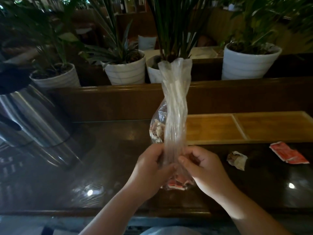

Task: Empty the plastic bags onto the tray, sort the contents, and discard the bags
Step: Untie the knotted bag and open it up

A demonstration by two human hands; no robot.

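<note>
A clear plastic bag (175, 102) stands upright at the centre, its twisted neck rising well above my hands. My left hand (152, 167) and my right hand (201, 168) both pinch it low down, side by side. Red and white packets (176, 184) show inside its bottom, below my hands. A second clear bag (157, 128) with pale wrappers sits just behind it on the dark table. The wooden tray (237, 128), with two compartments, lies to the right and further back. One red packet (288, 153) and a crumpled pale wrapper (237, 160) lie on the table in front of the tray.
A tall steel flask (33, 119) leans in at the left. Behind the table runs a dark wooden ledge (118, 92) carrying several white plant pots (249, 63). The glossy table edge (101, 212) is close to my body.
</note>
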